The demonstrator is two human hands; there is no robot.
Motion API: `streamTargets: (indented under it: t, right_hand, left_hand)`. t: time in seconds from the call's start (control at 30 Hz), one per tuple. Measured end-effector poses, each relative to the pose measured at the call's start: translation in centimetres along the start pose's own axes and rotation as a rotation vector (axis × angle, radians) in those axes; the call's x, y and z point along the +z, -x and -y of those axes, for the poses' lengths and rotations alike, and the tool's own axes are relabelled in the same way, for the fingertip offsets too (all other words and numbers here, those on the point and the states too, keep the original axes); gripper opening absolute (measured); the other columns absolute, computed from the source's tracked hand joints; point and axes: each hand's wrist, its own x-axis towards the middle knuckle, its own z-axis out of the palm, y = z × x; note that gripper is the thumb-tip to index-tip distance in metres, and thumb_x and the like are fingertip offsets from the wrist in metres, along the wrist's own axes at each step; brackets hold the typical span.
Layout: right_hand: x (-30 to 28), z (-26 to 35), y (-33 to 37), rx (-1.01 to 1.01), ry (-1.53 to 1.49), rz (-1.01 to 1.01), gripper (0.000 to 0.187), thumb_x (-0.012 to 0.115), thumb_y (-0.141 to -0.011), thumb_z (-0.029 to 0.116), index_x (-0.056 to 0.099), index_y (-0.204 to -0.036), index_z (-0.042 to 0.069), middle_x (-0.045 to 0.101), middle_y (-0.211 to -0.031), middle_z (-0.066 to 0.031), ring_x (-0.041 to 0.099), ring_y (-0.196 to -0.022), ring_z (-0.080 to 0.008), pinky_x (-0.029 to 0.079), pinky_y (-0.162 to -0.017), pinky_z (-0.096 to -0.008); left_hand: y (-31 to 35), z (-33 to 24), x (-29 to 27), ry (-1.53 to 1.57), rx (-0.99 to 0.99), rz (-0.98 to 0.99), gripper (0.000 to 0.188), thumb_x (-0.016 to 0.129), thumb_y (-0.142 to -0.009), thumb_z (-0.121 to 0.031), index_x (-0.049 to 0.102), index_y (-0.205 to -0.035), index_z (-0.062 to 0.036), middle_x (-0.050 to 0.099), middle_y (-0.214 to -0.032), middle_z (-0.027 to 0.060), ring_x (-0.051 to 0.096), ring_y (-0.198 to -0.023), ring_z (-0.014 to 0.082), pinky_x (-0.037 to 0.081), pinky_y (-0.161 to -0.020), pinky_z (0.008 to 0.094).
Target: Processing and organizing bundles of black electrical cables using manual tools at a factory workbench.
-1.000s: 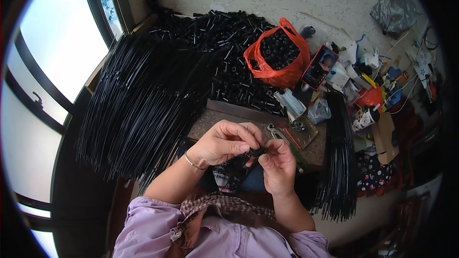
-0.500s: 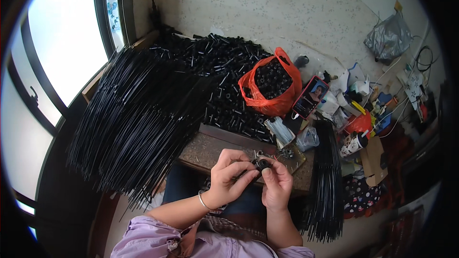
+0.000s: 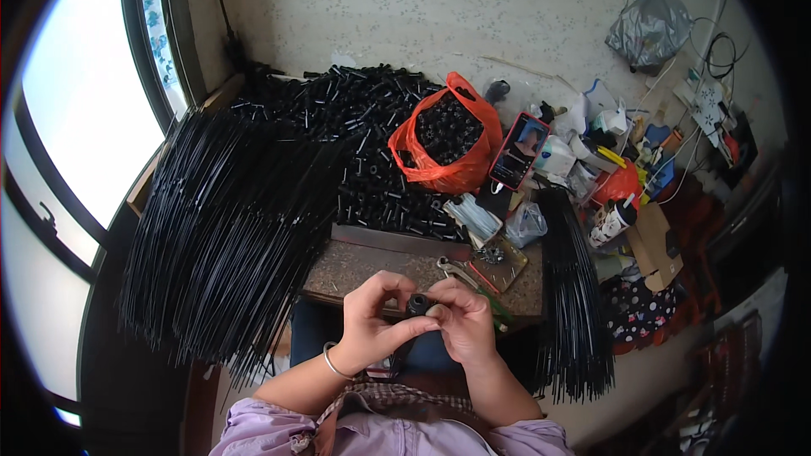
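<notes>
My left hand (image 3: pixel 378 314) and my right hand (image 3: pixel 466 319) meet just before the table's front edge. Between their fingertips is a small black tubular part (image 3: pixel 417 304), its round hollow end facing up. Both hands are closed on it, the right thumb pressing against its side. Just beyond the fingers, the brown table (image 3: pixel 359 264) carries a metal wrench (image 3: pixel 450 265) and a red-handled tool (image 3: pixel 483 277). Past a low dark strip (image 3: pixel 397 241) lies a large heap of similar black tubular parts (image 3: pixel 384 194).
Long thin black rods (image 3: pixel 228 203) hang in a thick bundle at left; another bundle (image 3: pixel 574 304) hangs at right. Behind stands an orange bag (image 3: pixel 460 176) of black parts, beside a propped phone (image 3: pixel 519 150). Clutter and a patterned cup (image 3: pixel 612 221) are further right.
The whole view has shifted, so the table things sit further left. My fingers have moved around the black part, and its hollow end now faces up more plainly.
</notes>
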Motion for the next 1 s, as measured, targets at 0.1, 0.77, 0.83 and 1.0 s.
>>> streamTargets:
  t: [0.1,0.77,0.83,1.0]
  right_hand:
    - [-0.8,0.3,0.2,0.291,-0.290,0.059,0.012,0.068,-0.077,0.006,0.062,-0.085,-0.002,0.054,-0.084,-0.0047,0.052,-0.070,-0.0087,0.043,-0.060,-0.0203]
    - [1.3,4.6,-0.3,-0.657,1.203,0.090,0.035,0.077,-0.061,0.019,0.064,-0.092,0.008,0.052,-0.090,-0.0040,0.048,-0.081,-0.0225,0.038,-0.071,-0.0329]
    - [2.0,5.5,-0.6,-0.678,1.352,0.077,0.024,0.072,-0.065,0.017,0.064,-0.086,0.008,0.054,-0.086,-0.0050,0.049,-0.079,-0.0235,0.037,-0.073,-0.0356]
    - [1.5,4.8,-0.6,-0.447,1.035,0.187,0.010,0.064,-0.070,0.005,0.054,-0.070,0.004,0.054,-0.072,-0.0075,0.049,-0.067,-0.0229,0.037,-0.061,-0.0343]
  left_hand:
    - [0.0,-0.6,0.1,-0.473,0.273,0.040,0.027,0.073,-0.071,-0.011,0.055,-0.086,0.0012,0.057,-0.080,0.0089,0.053,-0.071,0.0167,0.042,-0.065,0.0249]
    - [1.0,1.3,-1.6,0.489,-0.316,0.280,0.038,0.057,-0.086,-0.039,0.049,-0.096,-0.0025,0.053,-0.082,0.0034,0.042,-0.064,0.0064,0.035,-0.057,0.0184]
    - [1.0,1.4,-1.0,0.389,-0.246,0.202,0.033,0.055,-0.088,-0.034,0.050,-0.095,-0.0028,0.051,-0.078,0.0013,0.041,-0.060,0.0049,0.035,-0.054,0.0187]
    - [0.8,0.8,0.1,-0.233,0.033,0.161,0.028,0.051,-0.090,-0.029,0.049,-0.091,-0.0011,0.050,-0.066,0.0009,0.048,-0.057,0.0077,0.040,-0.052,0.0220]
